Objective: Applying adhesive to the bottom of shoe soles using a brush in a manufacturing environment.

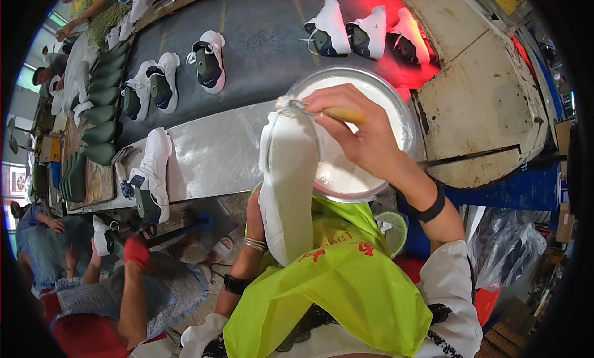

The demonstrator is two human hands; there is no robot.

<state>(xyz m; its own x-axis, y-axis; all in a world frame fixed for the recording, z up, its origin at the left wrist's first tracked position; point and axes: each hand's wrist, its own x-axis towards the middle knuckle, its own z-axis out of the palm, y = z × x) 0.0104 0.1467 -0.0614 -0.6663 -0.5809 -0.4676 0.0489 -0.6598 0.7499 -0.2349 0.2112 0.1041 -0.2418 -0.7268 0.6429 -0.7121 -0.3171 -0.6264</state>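
Note:
Upright before me stands a white shoe [289, 179], its flat pale bottom facing me. My left hand [254, 217] grips it from the left and behind; most of the fingers are hidden by the shoe. A brush [345, 115] with a yellowish wooden handle is pinched in my right hand [362, 126], closed around the handle. Its whitish bristles touch the shoe's upper end. Just behind and right of the shoe, under my right hand, sits a round metal basin [405, 120] holding white liquid.
A dark conveyor belt [253, 49] carries several white shoes; red light falls on those at the far right. On the metal ledge [213, 148] rests another white shoe [154, 172]. Green shoe-shaped pieces [102, 114] line the left. A co-worker's arm [132, 302] shows at lower left.

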